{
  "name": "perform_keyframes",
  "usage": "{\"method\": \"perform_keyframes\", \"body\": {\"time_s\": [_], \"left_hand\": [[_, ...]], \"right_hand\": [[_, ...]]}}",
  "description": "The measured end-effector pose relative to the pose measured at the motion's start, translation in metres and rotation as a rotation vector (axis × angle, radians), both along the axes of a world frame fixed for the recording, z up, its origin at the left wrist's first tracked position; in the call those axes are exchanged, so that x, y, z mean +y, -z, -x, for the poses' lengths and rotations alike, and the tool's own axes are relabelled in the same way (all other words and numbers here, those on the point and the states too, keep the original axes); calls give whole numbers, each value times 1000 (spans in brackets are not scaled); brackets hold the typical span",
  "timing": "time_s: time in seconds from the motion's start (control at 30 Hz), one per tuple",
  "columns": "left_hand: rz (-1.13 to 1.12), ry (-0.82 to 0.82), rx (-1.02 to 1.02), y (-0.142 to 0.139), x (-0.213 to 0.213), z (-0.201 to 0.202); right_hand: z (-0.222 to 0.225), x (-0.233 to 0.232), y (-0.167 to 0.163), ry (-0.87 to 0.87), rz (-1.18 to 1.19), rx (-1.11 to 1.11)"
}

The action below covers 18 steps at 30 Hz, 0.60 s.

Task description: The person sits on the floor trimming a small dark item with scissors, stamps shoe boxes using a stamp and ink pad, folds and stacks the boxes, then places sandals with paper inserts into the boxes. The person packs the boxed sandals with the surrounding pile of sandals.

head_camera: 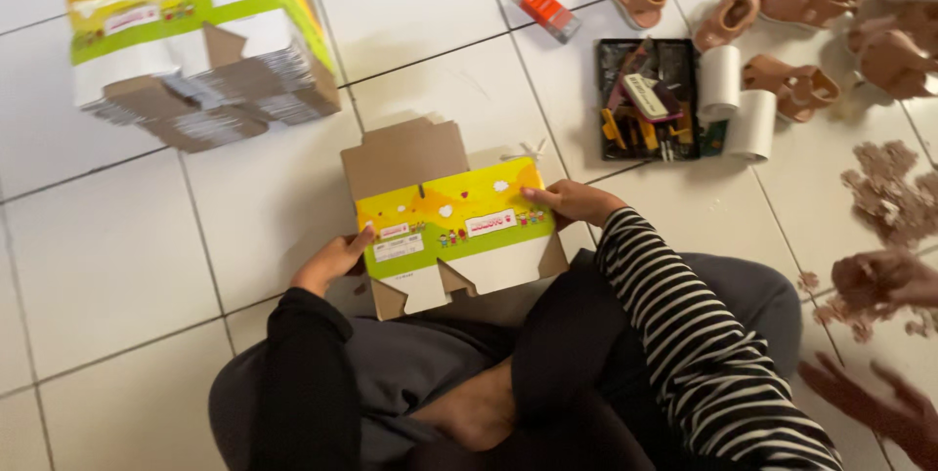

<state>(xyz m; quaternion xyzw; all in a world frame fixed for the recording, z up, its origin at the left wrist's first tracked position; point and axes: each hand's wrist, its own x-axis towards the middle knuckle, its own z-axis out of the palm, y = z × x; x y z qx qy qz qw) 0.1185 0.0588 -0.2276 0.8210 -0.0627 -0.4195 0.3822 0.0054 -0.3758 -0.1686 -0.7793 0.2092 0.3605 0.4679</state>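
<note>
A stack of flat printed cartons (195, 41) is seen far beyond the left hand; a black tray (647, 100), white rolls (735, 105) and brown sandals (801, 12) are spread beyond the right.

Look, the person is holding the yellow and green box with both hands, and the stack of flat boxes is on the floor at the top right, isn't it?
Not quite. Both hands, left hand and right hand, do hold the yellow and green box, but the stack of flat boxes lies on the floor at the top left. The head view shows it.

two paper rolls (735, 100); one black tray (647, 100)
</note>
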Motion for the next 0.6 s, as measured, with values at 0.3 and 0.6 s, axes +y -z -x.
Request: {"method": "perform_keyframes", "body": {"time_s": [0.3, 0.6], "left_hand": [[-220, -68, 33, 1, -1, 5], [-226, -59, -318, 20, -10, 15]], "right_hand": [[-5, -14, 12, 95, -55, 10], [267, -174, -54, 5, 659, -846]]}}
